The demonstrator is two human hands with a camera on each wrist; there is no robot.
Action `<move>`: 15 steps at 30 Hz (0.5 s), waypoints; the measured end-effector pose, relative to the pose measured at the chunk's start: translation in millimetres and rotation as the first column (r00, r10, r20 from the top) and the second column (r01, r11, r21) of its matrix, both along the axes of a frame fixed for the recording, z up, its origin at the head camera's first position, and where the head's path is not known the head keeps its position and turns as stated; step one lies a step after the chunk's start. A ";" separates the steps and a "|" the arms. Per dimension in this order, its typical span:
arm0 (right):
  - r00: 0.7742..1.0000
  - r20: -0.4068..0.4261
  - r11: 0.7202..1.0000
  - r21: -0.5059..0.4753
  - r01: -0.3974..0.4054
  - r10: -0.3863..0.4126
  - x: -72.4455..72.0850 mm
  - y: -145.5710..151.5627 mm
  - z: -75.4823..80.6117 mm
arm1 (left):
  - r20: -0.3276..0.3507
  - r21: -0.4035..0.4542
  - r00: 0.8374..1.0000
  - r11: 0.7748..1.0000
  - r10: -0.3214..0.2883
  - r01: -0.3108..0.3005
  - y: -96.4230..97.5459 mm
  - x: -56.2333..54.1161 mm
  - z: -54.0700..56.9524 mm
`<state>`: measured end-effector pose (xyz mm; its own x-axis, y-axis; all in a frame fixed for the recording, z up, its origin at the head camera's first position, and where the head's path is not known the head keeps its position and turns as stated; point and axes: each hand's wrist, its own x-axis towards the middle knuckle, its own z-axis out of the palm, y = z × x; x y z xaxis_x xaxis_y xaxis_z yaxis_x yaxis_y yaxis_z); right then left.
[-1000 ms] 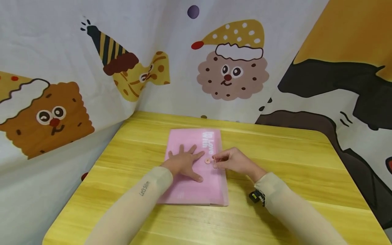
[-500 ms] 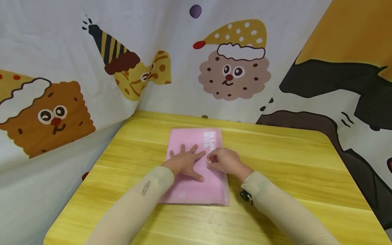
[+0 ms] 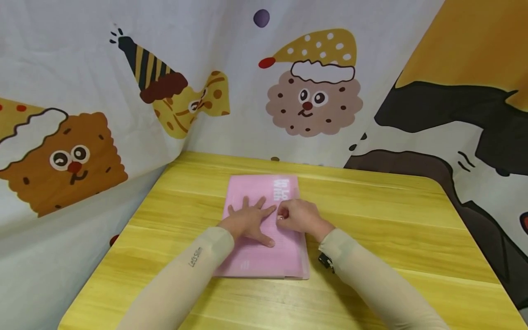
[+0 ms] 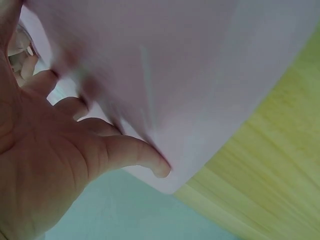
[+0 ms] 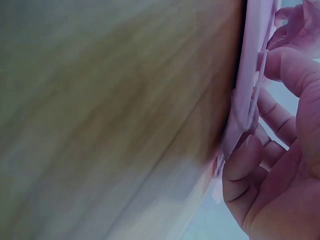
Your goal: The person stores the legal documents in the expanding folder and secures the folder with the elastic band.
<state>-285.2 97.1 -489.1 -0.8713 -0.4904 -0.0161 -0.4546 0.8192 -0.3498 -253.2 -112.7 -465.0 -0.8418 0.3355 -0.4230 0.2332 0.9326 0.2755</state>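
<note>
A pink file folder (image 3: 264,261) with white lettering lies on the table. My left hand (image 3: 247,222) rests flat on it, fingers spread; the left wrist view shows the same hand (image 4: 60,140) along the folder's pink surface. Close by, my right hand (image 3: 299,215) is at the folder's round button, thumb and forefinger pinching the thin closure string there. The fingers mostly cover the button, and the string itself is too fine to make out now. In the right wrist view the thumb of the right hand (image 5: 290,165) touches a small pink disc (image 5: 261,62) standing off the folder.
The yellow wood-grain table (image 3: 371,215) extends around the folder on every side. Behind it hangs a white cloth (image 3: 239,114) printed with cartoon biscuits. A small black device (image 3: 326,261) sits at the right sleeve's cuff.
My right hand has moved left from beside the button, where the string showed between its fingers, to over the button. The left hand and folder have stayed in place.
</note>
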 end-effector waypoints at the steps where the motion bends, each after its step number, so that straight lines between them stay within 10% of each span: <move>1: 1.000 0.002 1.000 0.001 -0.002 0.002 -0.2 -1.1 0.2 | -0.002 -0.001 1.000 1.000 0.001 -0.001 0.0 0.0 -0.5; 15: 1.000 0.018 1.000 -0.005 -0.023 0.023 -6.9 -1.7 -6.0 | -0.017 -0.014 1.000 1.000 -0.007 0.007 -0.2 -1.2 -3.2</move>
<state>-292.0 95.4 -495.1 -0.8593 -0.5107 -0.0296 -0.4670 0.8068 -0.3618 -254.4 -112.9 -468.2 -0.8464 0.3352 -0.4137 0.2441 0.9348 0.2580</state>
